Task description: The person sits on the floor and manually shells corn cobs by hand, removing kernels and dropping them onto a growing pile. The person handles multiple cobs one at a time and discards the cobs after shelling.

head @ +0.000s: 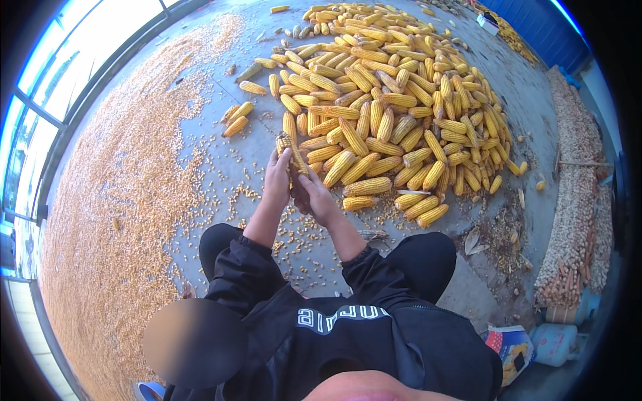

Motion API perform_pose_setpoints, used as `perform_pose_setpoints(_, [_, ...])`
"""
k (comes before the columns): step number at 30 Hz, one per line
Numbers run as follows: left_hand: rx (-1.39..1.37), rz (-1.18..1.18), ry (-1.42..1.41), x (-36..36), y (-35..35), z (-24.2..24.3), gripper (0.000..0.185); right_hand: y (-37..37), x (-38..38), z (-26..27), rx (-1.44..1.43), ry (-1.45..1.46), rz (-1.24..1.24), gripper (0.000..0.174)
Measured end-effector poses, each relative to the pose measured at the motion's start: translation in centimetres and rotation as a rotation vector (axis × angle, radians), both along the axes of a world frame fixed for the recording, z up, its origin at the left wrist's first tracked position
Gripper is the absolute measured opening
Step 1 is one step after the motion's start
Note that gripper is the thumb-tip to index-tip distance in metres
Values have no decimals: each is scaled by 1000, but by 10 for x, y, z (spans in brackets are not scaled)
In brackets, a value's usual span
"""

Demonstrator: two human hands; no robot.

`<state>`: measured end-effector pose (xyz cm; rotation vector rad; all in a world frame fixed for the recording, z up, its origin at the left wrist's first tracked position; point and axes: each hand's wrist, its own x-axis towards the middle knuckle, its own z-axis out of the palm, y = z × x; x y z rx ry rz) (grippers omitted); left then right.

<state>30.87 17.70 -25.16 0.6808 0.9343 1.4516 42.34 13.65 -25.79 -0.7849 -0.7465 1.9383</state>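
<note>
My left hand (277, 176) is closed around an upright ear of corn (284, 142), with its thumb near the tip. Some dark patches show between the kernels there. A second corn cob (299, 161) slants alongside it, pressed close, and my right hand (319, 194) grips its lower end. Where the two pieces meet is partly hidden by my fingers. Just beyond my hands lies a large pile of yellow corn ears (368, 115). Loose kernels (246, 193) dot the concrete floor beneath and around my wrists.
A broad layer of shelled corn kernels (125, 190) covers the floor at left, beside windows. Three ears (236, 120) lie apart from the pile. At right are a long heap of pale bulbs, possibly garlic (577, 200), a gas cylinder (554, 343) and a printed bag (509, 351).
</note>
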Motion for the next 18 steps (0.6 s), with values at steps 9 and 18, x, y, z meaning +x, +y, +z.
perform_pose_setpoints(9, [-182,46,-36,-10,4,-1,41,-4,-6,-2,86,-142,36,46])
perform_pose_setpoints(18, [-151,26,-182,-12,11,-24,46,-2,-5,-5,91,-132,44,47])
